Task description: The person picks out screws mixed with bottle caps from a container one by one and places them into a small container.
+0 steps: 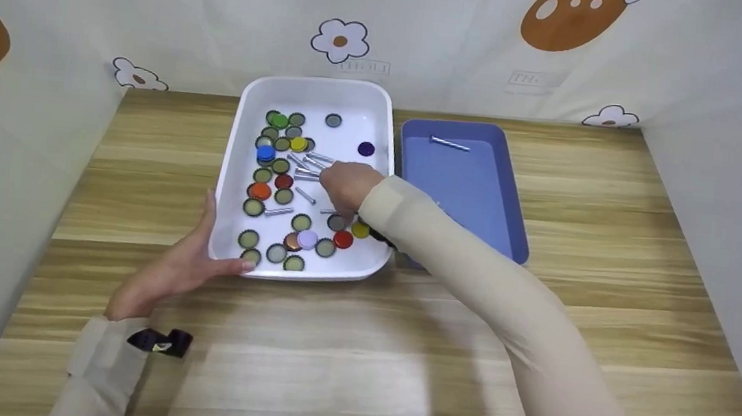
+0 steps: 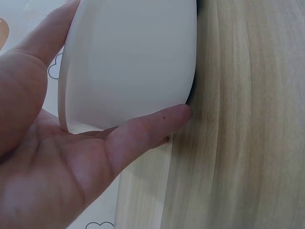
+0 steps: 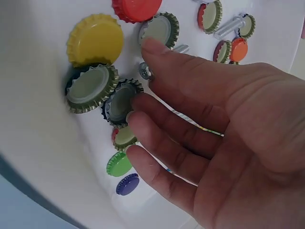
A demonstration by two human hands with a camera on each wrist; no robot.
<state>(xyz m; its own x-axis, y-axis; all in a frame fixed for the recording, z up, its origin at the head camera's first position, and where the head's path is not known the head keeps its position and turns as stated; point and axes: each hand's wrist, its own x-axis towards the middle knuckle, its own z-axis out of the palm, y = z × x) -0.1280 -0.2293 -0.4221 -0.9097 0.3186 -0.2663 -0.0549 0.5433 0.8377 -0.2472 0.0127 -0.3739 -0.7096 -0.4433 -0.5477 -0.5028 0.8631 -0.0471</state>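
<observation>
My left hand (image 1: 183, 260) grips the near left corner of a white tray (image 1: 298, 275), thumb at the front rim and fingers along the outer side. In the left wrist view, a finger (image 2: 152, 125) lies straight against the tray's outer wall. My right hand (image 1: 349, 188) is down inside that tray, among silver bolts (image 1: 308, 174) and bottle caps (image 1: 261, 191). In the right wrist view, its fingers are loosely bent and spread from the thumb. A bolt's head (image 3: 145, 70) shows right at the thumb, its shank partly hidden behind it.
A blue tray (image 1: 518, 247) stands just right of the white one, with a bolt (image 1: 450, 143) near its far end; my right forearm crosses its near part. Both trays sit on a wood-grain table (image 1: 299, 366). A patterned curtain (image 1: 443, 50) hangs behind and at both sides.
</observation>
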